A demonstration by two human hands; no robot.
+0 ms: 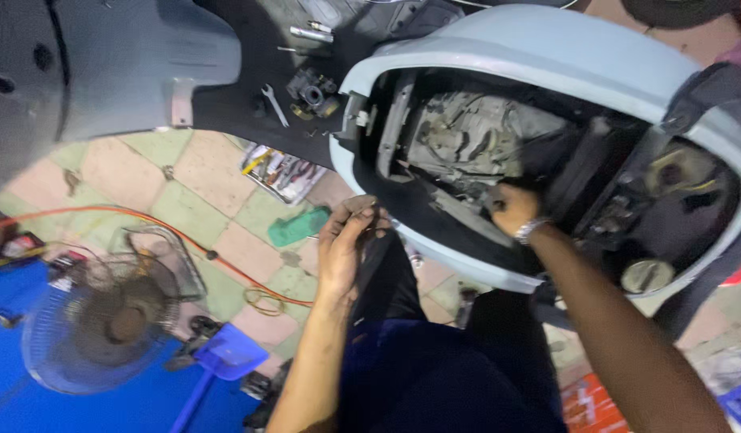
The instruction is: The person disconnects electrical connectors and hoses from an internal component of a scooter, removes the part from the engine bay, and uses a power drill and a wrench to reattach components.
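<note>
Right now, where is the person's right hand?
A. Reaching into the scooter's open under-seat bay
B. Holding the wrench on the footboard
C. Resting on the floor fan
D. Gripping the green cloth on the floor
A: the right hand, a bracelet at its wrist, reaches into the open bay of the pale blue scooter body, while the wrench lies untouched.

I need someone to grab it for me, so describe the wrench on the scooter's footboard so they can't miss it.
Start at the pale blue scooter body with its open seat bay. Left of it runs the dark footboard, where a black carburettor-like part sits. The wrench lies just left of that part: slim, bright silver, open-ended, angled diagonally, the only flat tool there.
</note>
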